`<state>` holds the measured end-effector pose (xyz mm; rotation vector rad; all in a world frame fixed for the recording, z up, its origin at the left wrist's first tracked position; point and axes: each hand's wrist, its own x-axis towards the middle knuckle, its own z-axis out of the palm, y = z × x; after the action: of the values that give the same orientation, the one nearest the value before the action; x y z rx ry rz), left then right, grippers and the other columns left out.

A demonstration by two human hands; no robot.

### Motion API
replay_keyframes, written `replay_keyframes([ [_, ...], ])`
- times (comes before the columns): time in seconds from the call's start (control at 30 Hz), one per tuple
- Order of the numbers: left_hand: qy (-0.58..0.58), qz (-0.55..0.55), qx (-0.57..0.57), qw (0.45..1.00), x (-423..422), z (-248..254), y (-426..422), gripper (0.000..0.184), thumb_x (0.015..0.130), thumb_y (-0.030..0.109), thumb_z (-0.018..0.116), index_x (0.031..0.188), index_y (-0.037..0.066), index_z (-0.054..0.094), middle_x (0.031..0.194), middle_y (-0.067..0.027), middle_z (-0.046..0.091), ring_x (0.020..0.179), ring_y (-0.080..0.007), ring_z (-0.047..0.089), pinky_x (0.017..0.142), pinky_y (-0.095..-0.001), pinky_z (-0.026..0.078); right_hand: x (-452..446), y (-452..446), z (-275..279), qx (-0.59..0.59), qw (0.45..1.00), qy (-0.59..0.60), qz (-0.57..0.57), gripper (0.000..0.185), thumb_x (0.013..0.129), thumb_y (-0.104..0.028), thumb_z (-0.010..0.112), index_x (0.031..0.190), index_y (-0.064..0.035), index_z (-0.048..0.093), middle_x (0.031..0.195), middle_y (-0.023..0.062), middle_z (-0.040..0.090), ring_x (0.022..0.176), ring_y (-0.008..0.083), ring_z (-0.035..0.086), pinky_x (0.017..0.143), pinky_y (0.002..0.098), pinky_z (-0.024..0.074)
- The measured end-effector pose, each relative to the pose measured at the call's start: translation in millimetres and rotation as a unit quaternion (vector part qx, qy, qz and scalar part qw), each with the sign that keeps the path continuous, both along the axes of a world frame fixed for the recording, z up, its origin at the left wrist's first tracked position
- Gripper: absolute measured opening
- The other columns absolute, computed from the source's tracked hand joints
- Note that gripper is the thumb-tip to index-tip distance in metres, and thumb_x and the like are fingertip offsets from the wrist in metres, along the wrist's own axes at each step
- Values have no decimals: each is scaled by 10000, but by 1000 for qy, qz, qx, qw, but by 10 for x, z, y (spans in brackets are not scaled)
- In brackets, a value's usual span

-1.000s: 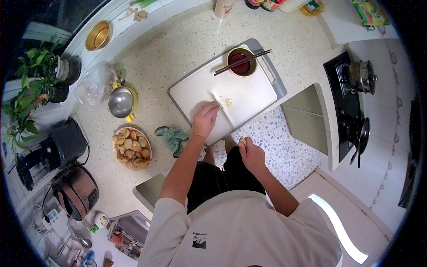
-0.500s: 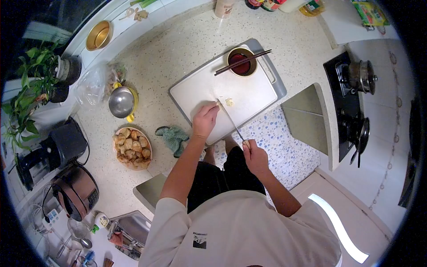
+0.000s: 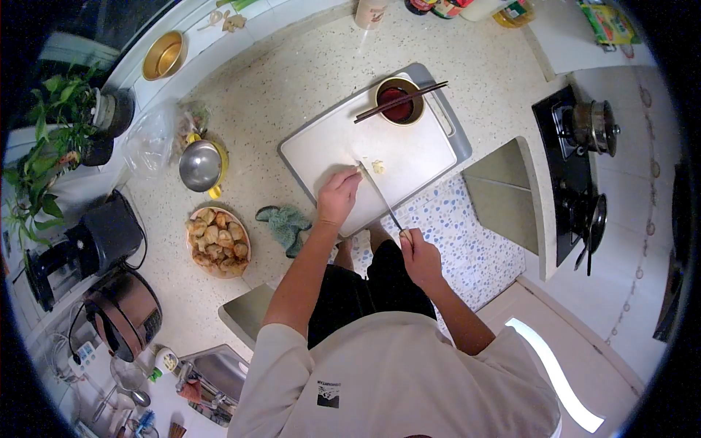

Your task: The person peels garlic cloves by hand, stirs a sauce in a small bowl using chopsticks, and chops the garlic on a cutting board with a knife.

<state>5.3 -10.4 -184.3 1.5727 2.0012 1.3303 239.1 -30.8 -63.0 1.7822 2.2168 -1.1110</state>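
My right hand (image 3: 421, 257) is wrapped round the handle of a kitchen knife (image 3: 382, 197), whose blade points away across the white cutting board (image 3: 314, 150). My left hand (image 3: 338, 197) rests on the board with its fingertips pinched beside the blade's tip. A small pale piece of food, perhaps garlic or ginger, shows at those fingertips, mostly hidden. Just right of the blade lies a little pile of pale yellow cut bits (image 3: 377, 167). On the board's far end stands a bowl of dark liquid (image 3: 398, 111), with dark chopsticks (image 3: 427, 90) across its rim.
Left of the board are a crumpled green cloth (image 3: 283, 225), a plate of browned food chunks (image 3: 220, 241) and a metal bowl with yellow handles (image 3: 200, 166). A gas stove (image 3: 566, 179) with pots is at the right. A rice cooker (image 3: 124, 315) stands at the lower left.
Both hands and the knife keep almost the same place on the board. The whole view has shifted very slightly; nothing is picked up or let go.
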Motion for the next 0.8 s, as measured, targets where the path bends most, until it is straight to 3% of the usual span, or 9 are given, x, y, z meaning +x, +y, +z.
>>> replay_keyframes([
  [0.43, 6, -6, 9, 1000, -8, -5, 16, 102, 822, 24, 734, 911, 71, 757, 1003, -53, 722, 869, -249, 696, 763, -346, 582, -79, 10, -32, 8, 1000, -16, 19, 326, 1040, -402, 492, 1067, -78, 521, 745, 240, 660, 718, 478, 652, 627, 581, 491],
  [0.53, 16, -8, 17, 1000, -10, -9, 19, 106, 819, 25, 735, 914, 68, 755, 1012, -49, 717, 861, -249, 693, 753, -346, 582, -93, 19, -110, 29, 999, -30, 18, 235, 1033, -305, 529, 1060, -73, 562, 705, 220, 646, 669, 446, 648, 581, 533, 486],
  [0.63, 25, -4, 18, 1000, -1, 52, 7, 106, 812, 32, 737, 911, 68, 753, 1028, -46, 711, 854, -251, 689, 745, -347, 581, -104, 40, -83, 2, 999, -35, 13, 336, 1039, -405, 493, 1061, -71, 520, 750, 246, 665, 709, 486, 647, 630, 590, 489],
  [0.8, 41, -8, 12, 999, -11, 23, -1, 114, 807, 45, 737, 917, 72, 749, 1026, -46, 702, 845, -253, 682, 738, -349, 580, -97, 49, -34, 4, 1000, -9, 9, 330, 1041, -400, 489, 1071, -75, 536, 754, 247, 665, 714, 480, 650, 633, 575, 494],
])
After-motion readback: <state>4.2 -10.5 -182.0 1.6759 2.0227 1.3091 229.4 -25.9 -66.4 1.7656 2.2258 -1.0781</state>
